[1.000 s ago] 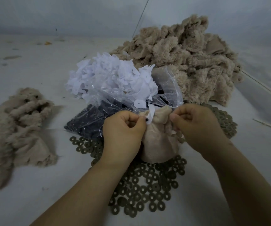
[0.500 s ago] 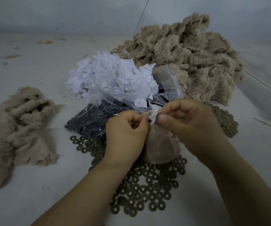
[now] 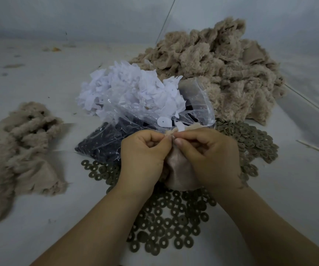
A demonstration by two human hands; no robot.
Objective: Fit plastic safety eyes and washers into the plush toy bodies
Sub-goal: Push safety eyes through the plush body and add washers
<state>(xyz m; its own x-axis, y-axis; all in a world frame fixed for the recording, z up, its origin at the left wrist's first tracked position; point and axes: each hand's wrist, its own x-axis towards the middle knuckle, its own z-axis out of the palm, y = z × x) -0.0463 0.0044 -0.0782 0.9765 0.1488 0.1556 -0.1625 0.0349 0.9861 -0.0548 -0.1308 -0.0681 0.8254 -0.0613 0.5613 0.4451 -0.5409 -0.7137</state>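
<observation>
Both hands meet at the top edge of 1 plush body (image 3: 181, 169), turned satin-lining-out, held just above the spread of washers (image 3: 166, 223); left hand (image 3: 143, 156) has thumb and forefinger pinched on the fabric edge, other fingers curled; right hand (image 3: 210, 156) pinches the same spot from the other side, fingertips nearly touching the left's; cannot tell whether an eye post or a washer sits inside that pinch, the fingers hide it.

Supplies: clear bag of black safety eyes (image 3: 105, 143) just behind the left hand; white paper cutouts (image 3: 131, 93) piled over the bag's mouth; 1 cutout looks caught at the pinch point; unfinished plush pile (image 3: 222, 73) far right; smaller plush pile (image 3: 20, 150) at left, dark dots visible on it, probably finished.

Risks, my read:
- lining looks slick and thin; pinch could slip off the hole, so the post goes in crooked or misses
- washer pressed at a tilt may not lock, so the eye could pull out later
- a small part dropped here lands among washers and is slow to find
- the bag's open mouth sits right by the hands; a knuckle nudge could spill eyes
- a loose cutout may get trapped under the washer
</observation>
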